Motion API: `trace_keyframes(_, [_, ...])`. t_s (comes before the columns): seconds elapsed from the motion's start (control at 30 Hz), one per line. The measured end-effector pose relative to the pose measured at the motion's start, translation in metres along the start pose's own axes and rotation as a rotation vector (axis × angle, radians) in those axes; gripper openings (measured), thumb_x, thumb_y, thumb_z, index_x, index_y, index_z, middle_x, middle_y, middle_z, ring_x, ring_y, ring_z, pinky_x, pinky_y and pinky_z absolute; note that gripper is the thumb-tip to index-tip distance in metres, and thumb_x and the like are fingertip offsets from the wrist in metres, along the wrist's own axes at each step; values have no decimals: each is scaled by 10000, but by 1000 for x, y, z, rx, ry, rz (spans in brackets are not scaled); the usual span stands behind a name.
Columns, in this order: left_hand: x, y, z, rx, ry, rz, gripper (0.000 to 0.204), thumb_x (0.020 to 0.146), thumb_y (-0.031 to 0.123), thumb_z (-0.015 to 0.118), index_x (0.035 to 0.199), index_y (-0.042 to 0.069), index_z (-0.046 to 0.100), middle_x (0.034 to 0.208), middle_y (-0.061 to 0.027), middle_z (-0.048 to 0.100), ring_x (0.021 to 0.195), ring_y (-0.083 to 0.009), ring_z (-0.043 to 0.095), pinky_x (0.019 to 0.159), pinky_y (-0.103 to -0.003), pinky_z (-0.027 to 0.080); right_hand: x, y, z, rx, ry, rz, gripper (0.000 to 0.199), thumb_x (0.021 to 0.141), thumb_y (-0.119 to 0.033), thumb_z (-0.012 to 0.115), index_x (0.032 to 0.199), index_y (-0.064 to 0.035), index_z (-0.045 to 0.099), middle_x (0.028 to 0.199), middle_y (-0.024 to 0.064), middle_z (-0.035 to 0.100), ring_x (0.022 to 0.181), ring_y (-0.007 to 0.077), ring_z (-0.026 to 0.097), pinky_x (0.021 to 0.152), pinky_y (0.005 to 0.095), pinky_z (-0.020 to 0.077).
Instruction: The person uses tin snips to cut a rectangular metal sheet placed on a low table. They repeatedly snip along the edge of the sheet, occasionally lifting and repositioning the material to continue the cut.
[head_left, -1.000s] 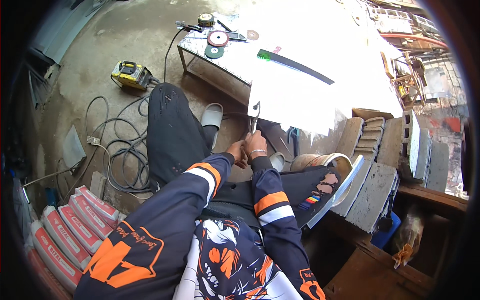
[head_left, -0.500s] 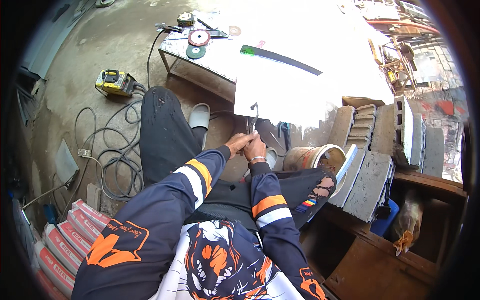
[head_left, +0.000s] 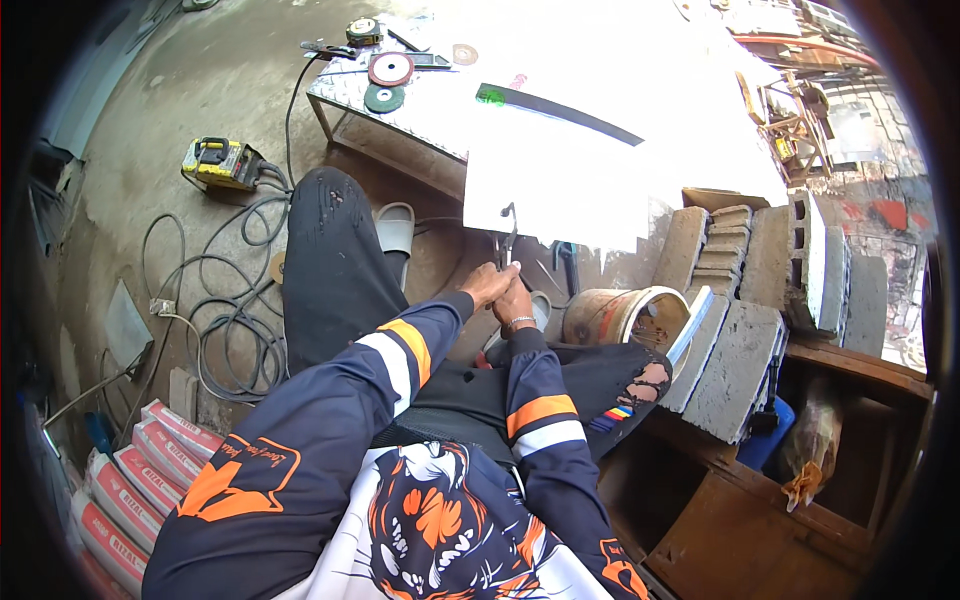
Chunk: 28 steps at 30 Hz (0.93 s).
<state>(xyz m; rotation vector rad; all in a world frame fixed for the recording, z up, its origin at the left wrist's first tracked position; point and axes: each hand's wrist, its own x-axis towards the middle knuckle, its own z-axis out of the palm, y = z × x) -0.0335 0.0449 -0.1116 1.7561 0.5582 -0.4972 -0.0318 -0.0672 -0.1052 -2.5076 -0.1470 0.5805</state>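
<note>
A: Holding something thin and metal, both hands meet at frame centre. Left hand and right hand are touching, fingers curled together round the lower end of a small bent metal rod that stands upright from them toward 12 o'clock.

B: Grip state?

A: Both closed on the rod, as far as the fingers show; the exact contact is too small to tell. The rod's top sits just in front of the white sheet.

B: Surroundings?

A: A metal table at 11 o'clock, with a red grinding disc and a green disc on it. A long dark blade with a green end lies on the white sheet at 12. A yellow power tool sits on the floor at 10, with grey cables coiled at 9. A grey sandal lies beside the left knee. An orange bucket is at 3, near the right hand, with concrete blocks beyond it. Stacked sacks are at 8.
</note>
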Motion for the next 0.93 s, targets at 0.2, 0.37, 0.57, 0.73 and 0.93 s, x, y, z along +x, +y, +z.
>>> trace_keyframes(0.2, [-19, 30, -17, -46, -199, -127, 903, 931, 640, 473, 1261, -198, 536, 1289, -378, 565, 1253, -433, 561, 1033, -454, 447, 2, 11, 2, 69, -30, -16, 451, 897, -267, 645, 1245, -5, 525, 1085, 282, 675, 1061, 462, 634, 893, 493, 505])
trace_keyframes(0.37, [-10, 26, -14, 1, -187, -69, 872, 936, 623, 464, 1217, -196, 571, 1247, -381, 587, 1230, -461, 565, 1032, -468, 447, 12, 33, 17, 314, -81, 146, 445, 888, -254, 647, 1237, -22, 498, 1118, 304, 641, 1070, 507, 602, 900, 527, 485])
trace_keyframes(0.57, [-2, 13, -4, 73, -78, -56, 782, 948, 578, 460, 1155, -156, 634, 1191, -375, 615, 1183, -475, 586, 1014, -488, 457, 15, 22, 13, 33, -108, -43, 410, 899, -228, 618, 1224, -12, 494, 1159, 308, 558, 1039, 534, 555, 890, 570, 448])
trace_keyframes(0.73, [-7, 18, -3, 76, -59, -92, 714, 953, 539, 457, 1110, -124, 672, 1151, -363, 637, 1154, -473, 606, 1003, -495, 464, 4, 12, 10, -3, -62, -92, 406, 898, -235, 614, 1233, -37, 499, 1245, 314, 505, 1091, 546, 524, 925, 595, 417])
trace_keyframes(0.93, [-28, 38, -15, 128, -56, 17, 689, 945, 524, 452, 1068, -109, 693, 1107, -358, 651, 1111, -483, 620, 991, -506, 468, 9, -3, 8, -43, 104, -97, 392, 867, -324, 673, 1040, 21, 601, 988, 288, 672, 988, 479, 645, 819, 506, 517])
